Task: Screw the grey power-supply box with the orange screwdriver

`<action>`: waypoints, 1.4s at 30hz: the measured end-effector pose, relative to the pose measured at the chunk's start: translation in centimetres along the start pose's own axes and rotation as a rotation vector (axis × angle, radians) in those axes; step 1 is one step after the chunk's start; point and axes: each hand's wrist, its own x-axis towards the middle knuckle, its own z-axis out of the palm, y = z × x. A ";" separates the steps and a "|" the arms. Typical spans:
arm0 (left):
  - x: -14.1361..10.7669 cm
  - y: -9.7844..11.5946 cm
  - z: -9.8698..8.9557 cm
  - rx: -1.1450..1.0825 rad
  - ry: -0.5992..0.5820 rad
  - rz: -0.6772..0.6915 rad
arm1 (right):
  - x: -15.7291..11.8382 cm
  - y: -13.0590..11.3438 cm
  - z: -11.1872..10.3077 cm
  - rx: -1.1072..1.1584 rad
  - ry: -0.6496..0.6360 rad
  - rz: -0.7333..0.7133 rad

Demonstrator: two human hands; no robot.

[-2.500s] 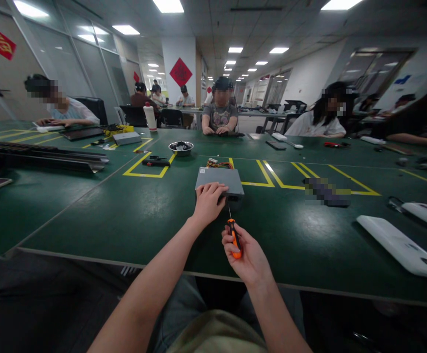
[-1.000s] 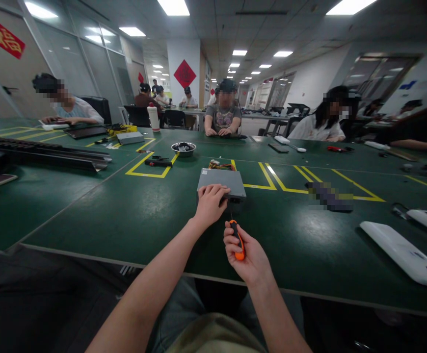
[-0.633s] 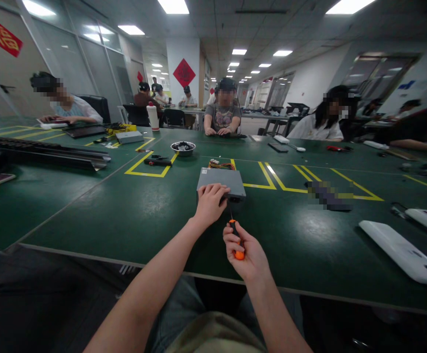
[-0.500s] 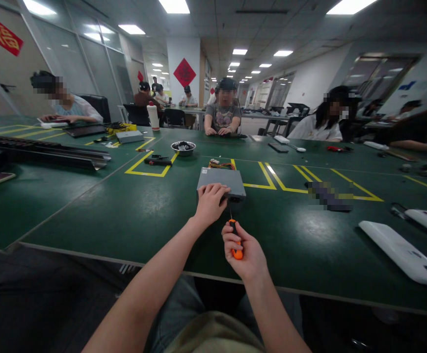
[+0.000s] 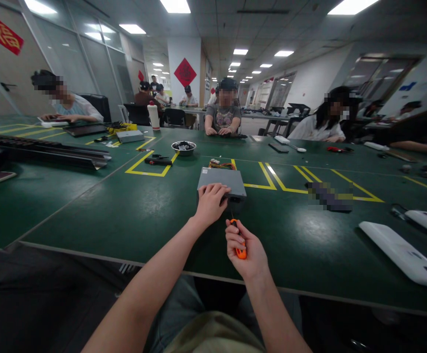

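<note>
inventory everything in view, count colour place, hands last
power supply unit: 1, grey, front centre
screwdriver: 1, orange and black, before the unit
cable bundle: 1, multicoloured, behind the unit
worktable: 1, green, foreground, yellow tape on it
bowl: 1, silver, beyond unit, leftward
bottle: 1, white, red cap, far left-centre
casings: 2, white, near right
blurred object: 1, dark, right of unit
co-workers: several, varied clothing, around and beyond worktable
signs: several, red, walls and pillar
ceiling lights: several, white, overhead
smaller items: too unclear to count
left hand: 1, bare, on unit
right hand: 1, bare, gripping screwdriver
</note>
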 end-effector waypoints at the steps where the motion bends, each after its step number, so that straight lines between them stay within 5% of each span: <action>1: 0.0 0.0 0.0 0.000 0.001 -0.002 | 0.0 0.0 -0.1 0.010 -0.020 0.005; 8: 0.0 0.0 0.1 -0.008 0.011 0.013 | 0.2 -0.3 -0.8 0.032 -0.151 0.019; 15: 0.0 0.0 0.1 0.018 -0.006 0.000 | 0.6 -0.5 -0.7 -0.056 -0.016 -0.020; 29: 0.0 0.0 0.2 0.005 0.006 0.008 | 0.4 -1.3 -1.1 0.031 -0.072 0.021; 42: -0.1 -0.1 0.0 -0.001 0.005 0.017 | 0.7 -1.2 -0.8 -0.065 0.063 0.012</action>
